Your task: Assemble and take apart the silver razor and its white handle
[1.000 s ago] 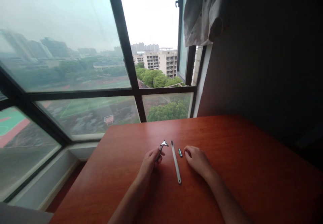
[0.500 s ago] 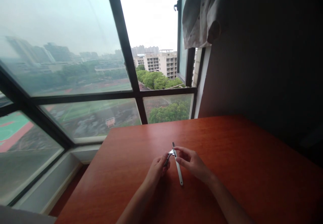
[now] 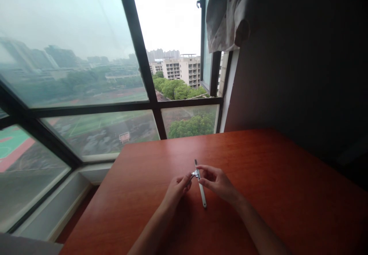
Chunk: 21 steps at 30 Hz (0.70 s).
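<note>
My left hand (image 3: 176,189) is closed round the dark handle of a small metal razor (image 3: 194,175), whose silver head points right. My right hand (image 3: 217,181) meets it from the right, thumb and fingers pinched at the razor head. What the right fingers hold is too small to make out. A long thin silver strip (image 3: 201,191) lies on the red-brown wooden table (image 3: 258,193) just under both hands, running away from me.
A big window with dark frames (image 3: 143,67) fills the left and far side, just beyond the table's far edge. A pale cloth (image 3: 227,13) hangs at the top right. A dark wall (image 3: 301,74) borders the table on the right.
My right hand moved left from the table to the razor head. The small green piece beside the strip is no longer in view. My left hand shifted the razor rightward.
</note>
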{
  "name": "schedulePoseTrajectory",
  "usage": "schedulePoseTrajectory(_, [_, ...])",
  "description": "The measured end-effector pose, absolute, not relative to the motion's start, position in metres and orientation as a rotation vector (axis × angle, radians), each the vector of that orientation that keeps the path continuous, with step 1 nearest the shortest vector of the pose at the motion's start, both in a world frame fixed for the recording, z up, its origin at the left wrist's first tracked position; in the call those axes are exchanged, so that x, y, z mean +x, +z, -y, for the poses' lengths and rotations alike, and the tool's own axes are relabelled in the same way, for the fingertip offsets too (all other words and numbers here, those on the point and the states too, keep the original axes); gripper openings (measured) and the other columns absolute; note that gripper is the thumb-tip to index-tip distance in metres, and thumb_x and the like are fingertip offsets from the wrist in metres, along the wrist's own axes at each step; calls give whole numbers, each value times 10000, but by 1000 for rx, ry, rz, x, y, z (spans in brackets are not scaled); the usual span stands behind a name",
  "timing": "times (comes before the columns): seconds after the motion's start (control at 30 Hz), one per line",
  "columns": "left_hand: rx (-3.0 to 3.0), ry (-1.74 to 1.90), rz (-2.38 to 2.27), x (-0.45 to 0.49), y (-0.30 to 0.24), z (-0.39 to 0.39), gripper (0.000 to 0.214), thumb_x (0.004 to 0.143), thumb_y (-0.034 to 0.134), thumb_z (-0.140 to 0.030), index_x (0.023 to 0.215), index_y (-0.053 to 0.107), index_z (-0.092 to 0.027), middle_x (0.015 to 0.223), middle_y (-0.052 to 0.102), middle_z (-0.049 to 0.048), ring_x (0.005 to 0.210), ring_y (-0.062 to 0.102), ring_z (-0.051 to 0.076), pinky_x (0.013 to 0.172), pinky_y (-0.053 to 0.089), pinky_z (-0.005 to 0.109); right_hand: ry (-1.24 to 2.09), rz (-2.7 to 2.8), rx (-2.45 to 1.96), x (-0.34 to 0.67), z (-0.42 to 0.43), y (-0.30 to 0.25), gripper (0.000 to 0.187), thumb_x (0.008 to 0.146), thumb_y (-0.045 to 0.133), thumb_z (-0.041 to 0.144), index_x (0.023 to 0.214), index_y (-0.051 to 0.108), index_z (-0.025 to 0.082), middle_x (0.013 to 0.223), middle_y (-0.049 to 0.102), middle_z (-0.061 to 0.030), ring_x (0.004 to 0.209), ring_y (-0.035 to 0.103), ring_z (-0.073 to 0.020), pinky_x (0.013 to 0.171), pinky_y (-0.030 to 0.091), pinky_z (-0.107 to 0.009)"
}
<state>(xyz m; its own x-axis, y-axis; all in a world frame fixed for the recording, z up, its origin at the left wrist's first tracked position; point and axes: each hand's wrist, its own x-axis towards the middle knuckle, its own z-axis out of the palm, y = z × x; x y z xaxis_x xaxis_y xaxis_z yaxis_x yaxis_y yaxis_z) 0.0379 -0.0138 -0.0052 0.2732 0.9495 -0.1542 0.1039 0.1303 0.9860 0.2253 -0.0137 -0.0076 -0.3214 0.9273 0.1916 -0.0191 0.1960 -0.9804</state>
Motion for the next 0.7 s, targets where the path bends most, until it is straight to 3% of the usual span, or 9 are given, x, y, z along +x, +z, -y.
schedulePoseTrajectory(0.7, [1374,926,-1206,37,3,16,644,697,504,-777,489,429,-173,493,341,-37,483,265,88,475,153,249,1284,1506,-934,220,16,-5,471,762,685,418,1151,630,157,684,503,35,598,447,-94,542,371,-224])
